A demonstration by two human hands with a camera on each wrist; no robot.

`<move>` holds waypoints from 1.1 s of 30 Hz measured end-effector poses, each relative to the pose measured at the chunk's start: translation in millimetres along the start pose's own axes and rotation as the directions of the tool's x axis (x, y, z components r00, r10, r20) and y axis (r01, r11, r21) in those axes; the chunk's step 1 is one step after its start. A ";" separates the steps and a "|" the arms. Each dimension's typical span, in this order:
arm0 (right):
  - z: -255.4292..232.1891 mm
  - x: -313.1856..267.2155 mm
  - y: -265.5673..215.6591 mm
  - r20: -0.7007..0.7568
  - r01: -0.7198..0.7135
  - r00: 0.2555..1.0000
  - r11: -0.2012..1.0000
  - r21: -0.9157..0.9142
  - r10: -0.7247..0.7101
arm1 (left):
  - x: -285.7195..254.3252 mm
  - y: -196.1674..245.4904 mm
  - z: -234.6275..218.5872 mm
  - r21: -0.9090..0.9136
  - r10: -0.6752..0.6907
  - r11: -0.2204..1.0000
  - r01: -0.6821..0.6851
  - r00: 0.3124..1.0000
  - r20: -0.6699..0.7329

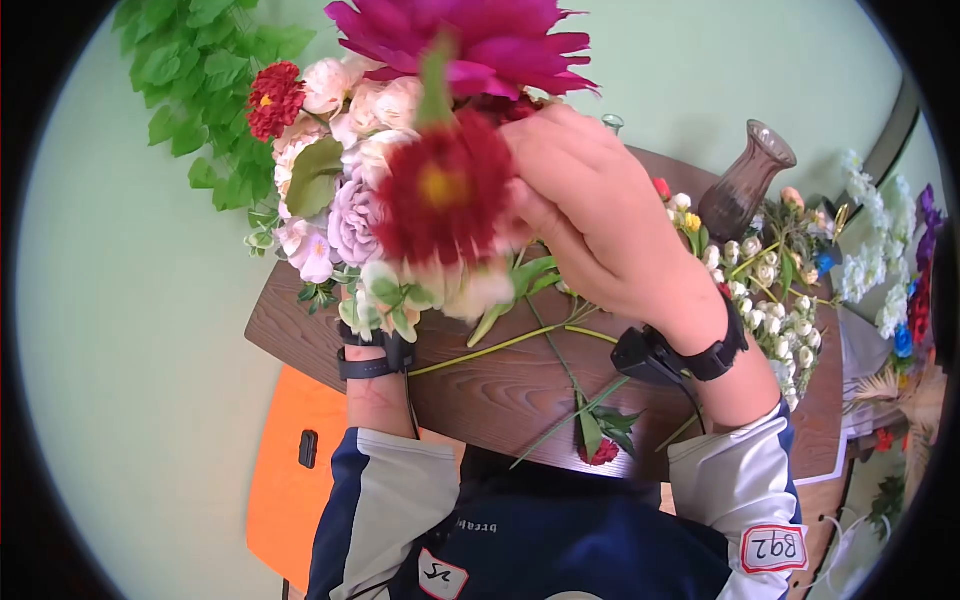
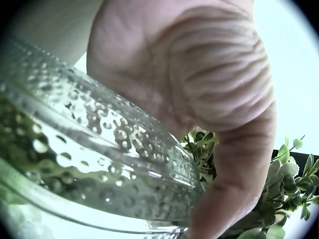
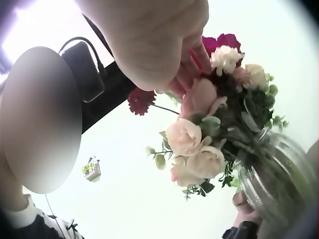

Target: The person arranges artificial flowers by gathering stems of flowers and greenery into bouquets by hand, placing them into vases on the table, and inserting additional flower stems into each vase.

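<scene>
One glass vase (image 2: 99,132) holds a bouquet (image 3: 183,137); the left hand (image 2: 199,89) clamps its side. Beyond the vase's mouth, the right hand (image 1: 605,205) touches the bouquet, grip indeterminable.

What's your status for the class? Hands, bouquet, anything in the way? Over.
Left hand grips glass vase. Right hand at bouquet, grip unclear. Bouquet sits in vase. Red flower partly blocks bouquet from head view.

The right hand (image 1: 612,225) touches the right side of the flower bouquet (image 1: 355,215); a leafy vine (image 1: 205,85) hangs upper left of it, a smoky fluted glass vase (image 1: 745,185) well right.
</scene>
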State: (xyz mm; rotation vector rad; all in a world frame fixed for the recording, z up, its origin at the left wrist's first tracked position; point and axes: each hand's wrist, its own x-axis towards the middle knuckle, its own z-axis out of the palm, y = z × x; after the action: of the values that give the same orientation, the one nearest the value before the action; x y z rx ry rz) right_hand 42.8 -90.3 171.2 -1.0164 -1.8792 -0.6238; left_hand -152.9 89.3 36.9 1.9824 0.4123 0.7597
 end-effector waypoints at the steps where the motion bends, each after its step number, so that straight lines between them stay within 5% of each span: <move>1: 0.4 0.5 -1.2 0.002 0.002 1.000 1.000 0.001 -0.002 | 1.3 0.7 -1.4 0.002 -0.004 1.000 0.004 1.000 -0.001; 3: -1.1 2.2 -7.5 0.155 -0.216 0.971 0.944 0.249 0.181 | -1.1 3.8 4.6 0.006 -0.013 1.000 0.013 1.000 0.000; 8: 7.7 16.1 -9.8 0.120 -0.478 0.878 0.854 0.207 0.463 | 18.6 10.0 3.8 0.023 -0.038 0.999 0.037 0.999 0.008; 12: 12.3 24.3 -0.9 0.031 -0.428 0.903 0.891 0.149 0.429 | 8.6 13.9 3.5 0.032 -0.053 0.998 0.052 0.999 0.011; 14: 5.6 26.1 5.5 0.177 -0.223 0.956 0.971 -0.085 0.235 | 17.6 15.9 -0.1 0.035 -0.060 0.998 0.060 0.998 0.009; 17: 0.6 36.0 10.1 0.393 -0.286 0.863 0.948 -0.141 0.319 | 20.8 19.5 -2.5 0.039 -0.077 0.996 0.077 0.997 0.010; 19: -1.0 37.0 8.2 0.368 -0.317 0.875 0.947 -0.054 0.314 | 16.4 21.9 -6.1 0.042 -0.086 0.995 0.085 0.996 0.011; 21: -3.4 39.3 5.7 0.414 -0.118 0.895 0.984 -0.136 0.165 | 24.0 31.2 7.8 0.049 -0.087 0.995 0.086 0.996 0.016; 25: 6.5 35.8 15.7 0.397 -0.177 0.861 0.920 -0.349 0.316 | 0.4 29.3 -19.8 0.058 -0.088 0.995 0.086 0.995 0.037; 27: 4.5 34.7 19.4 0.466 -0.278 0.775 0.893 -0.354 0.426 | -33.7 29.7 -24.4 0.070 -0.091 0.994 0.087 0.994 0.055; 28: 9.6 27.1 27.3 0.445 -0.204 0.834 0.931 -0.301 0.327 | -31.0 29.9 -25.4 0.080 -0.091 0.993 0.086 0.994 0.066; 29: 9.1 26.5 25.7 0.441 -0.211 0.834 0.929 -0.304 0.333 | -38.1 70.0 -15.5 0.431 0.025 0.902 0.013 0.996 -0.082; 30: 8.2 26.9 22.1 0.403 -0.143 0.878 0.944 -0.297 0.260 | -50.1 120.9 -5.4 0.726 0.184 0.688 0.004 0.966 -0.180; 32: 7.2 27.2 18.5 0.369 -0.074 0.911 0.954 -0.290 0.183 | -67.9 156.2 -7.5 0.542 0.012 0.823 0.171 0.948 -0.319; 33: 7.2 27.8 17.9 0.382 -0.076 0.902 0.946 -0.315 0.200 | -68.3 177.9 0.7 0.554 0.108 0.821 0.136 0.917 -0.385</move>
State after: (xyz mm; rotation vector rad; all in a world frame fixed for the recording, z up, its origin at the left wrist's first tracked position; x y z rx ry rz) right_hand 47.0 -64.3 192.4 -1.5640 -2.0855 -0.6544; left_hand -207.2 -38.8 167.1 2.3662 1.0021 1.1409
